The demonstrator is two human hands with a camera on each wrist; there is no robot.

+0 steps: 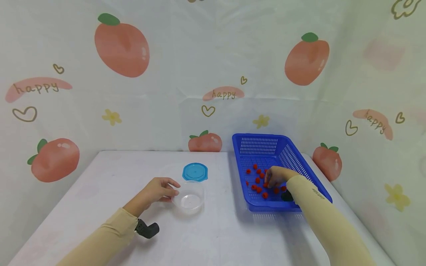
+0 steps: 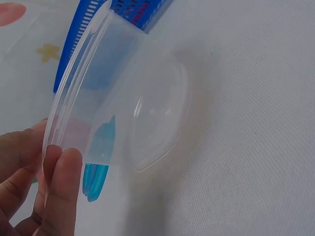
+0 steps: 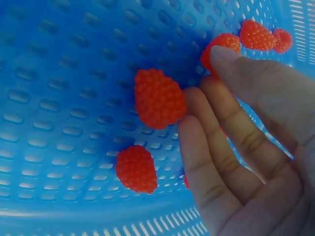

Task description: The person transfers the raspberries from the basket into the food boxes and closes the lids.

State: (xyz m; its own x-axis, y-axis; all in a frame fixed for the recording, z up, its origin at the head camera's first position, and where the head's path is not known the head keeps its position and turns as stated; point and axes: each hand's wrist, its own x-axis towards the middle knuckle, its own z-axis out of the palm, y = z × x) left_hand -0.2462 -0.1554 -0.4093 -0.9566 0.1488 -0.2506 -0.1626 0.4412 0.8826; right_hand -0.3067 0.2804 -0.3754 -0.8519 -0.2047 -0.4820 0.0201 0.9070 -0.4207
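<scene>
raspberries (image 3: 159, 98), red, bumpy and rounded, lie scattered over the slotted floor of a deep blue rectangular plastic basket (image 1: 273, 207) at the right of a white-covered table (image 1: 216, 236), its walls likely penning them in. on my distant screen, the right hand (image 1: 277, 175) reaches inside, thumb and forefinger pinching one red raspberry (image 3: 226, 42); the other fingers lie loosely bent, a fingertip against a neighbour, a light hold that probably suits so small a piece. whether it is clear of the floor i cannot tell. across the table, the left hand (image 1: 161, 190) grips the rim of a clear round plastic tub (image 1: 191, 201) between thumb and fingers; i judge the edge hold steadies a light vessel while leaving its mouth uncovered. whether the base sits fully flat i cannot say. just behind, a translucent blue plastic lid (image 1: 195, 172) lies flat, blocking neither hand.
</scene>
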